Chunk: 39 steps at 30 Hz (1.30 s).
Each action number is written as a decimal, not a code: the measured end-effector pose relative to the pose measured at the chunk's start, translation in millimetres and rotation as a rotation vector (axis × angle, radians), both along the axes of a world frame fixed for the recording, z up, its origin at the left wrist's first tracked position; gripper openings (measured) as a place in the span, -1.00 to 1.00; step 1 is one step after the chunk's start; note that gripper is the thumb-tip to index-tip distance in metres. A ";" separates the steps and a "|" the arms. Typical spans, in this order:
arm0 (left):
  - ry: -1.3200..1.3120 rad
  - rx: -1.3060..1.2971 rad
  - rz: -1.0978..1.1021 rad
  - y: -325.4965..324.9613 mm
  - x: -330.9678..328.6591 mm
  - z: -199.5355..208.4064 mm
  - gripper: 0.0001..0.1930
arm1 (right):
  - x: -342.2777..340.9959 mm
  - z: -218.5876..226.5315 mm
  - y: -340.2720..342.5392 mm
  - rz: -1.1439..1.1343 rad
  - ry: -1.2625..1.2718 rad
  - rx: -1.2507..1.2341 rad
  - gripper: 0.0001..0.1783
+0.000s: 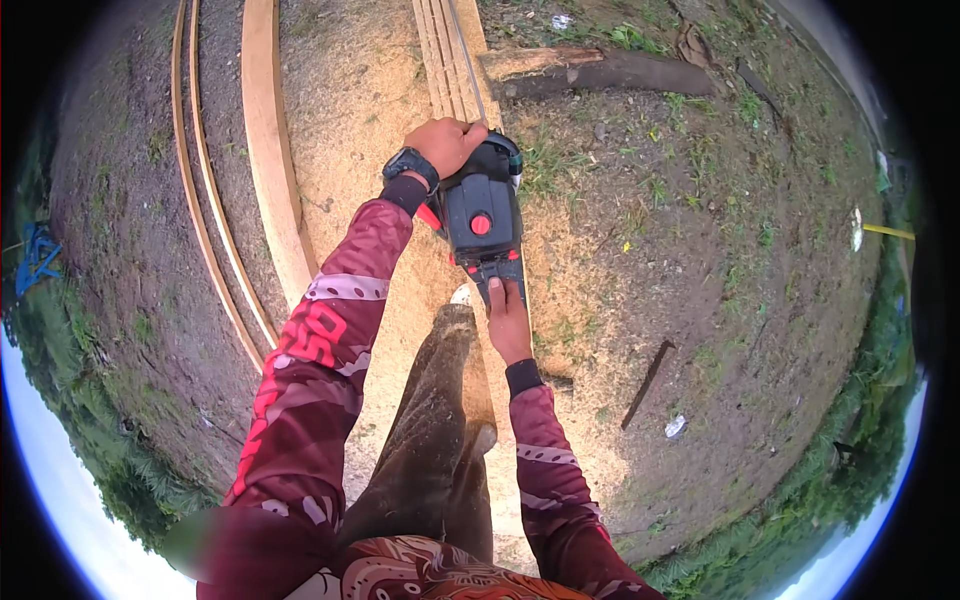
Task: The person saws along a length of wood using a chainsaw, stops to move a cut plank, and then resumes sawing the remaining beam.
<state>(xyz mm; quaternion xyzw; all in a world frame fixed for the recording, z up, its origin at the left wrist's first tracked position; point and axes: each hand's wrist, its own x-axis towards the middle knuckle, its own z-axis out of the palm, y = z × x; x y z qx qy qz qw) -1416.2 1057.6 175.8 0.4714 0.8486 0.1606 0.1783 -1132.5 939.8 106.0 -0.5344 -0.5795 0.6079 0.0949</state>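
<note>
Both my hands hold a black chainsaw with red parts, its bar pointing away from me over a sawn timber. My left hand, a dark watch on its wrist, is closed round the front handle. At the rear handle, my right hand is closed with the thumb on top; its other fingers are mostly hidden. Several lengthwise lines run along the timber by the bar. How deep the bar sits in the wood I cannot tell.
A thick squared beam lies to the left, with two thin strips beyond it. Sawdust covers the ground round the timber. A log lies at far right, and a dark flat stick nearer on the right.
</note>
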 end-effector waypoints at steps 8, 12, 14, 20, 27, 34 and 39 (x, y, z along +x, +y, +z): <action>0.011 0.011 -0.023 -51.1 54.3 -6.2 -0.36 | 53.8 -11.8 -47.3 0.005 0.025 0.033 -0.45; -0.007 -0.037 -0.004 -72.1 83.6 -2.3 -0.36 | 83.7 -27.1 -71.9 0.014 0.023 0.042 -0.46; -0.018 -0.063 -0.009 -84.0 91.7 -3.3 -0.38 | 92.7 -24.2 -81.1 0.022 0.009 -0.006 -0.46; -0.019 -0.097 -0.026 -111.2 125.1 -5.8 -0.40 | 126.1 -24.5 -106.1 0.038 -0.021 -0.044 -0.45; 0.026 -0.116 -0.024 -141.2 154.1 -19.6 -0.37 | 154.8 -31.6 -139.6 0.017 -0.002 0.007 -0.43; -0.026 0.004 0.006 -181.8 198.7 -37.8 -0.36 | 198.0 -40.9 -177.8 0.009 -0.012 0.022 -0.44; -0.002 -0.021 -0.019 -202.1 232.5 -38.1 -0.36 | 235.7 -64.6 -208.4 -0.007 0.005 0.055 -0.49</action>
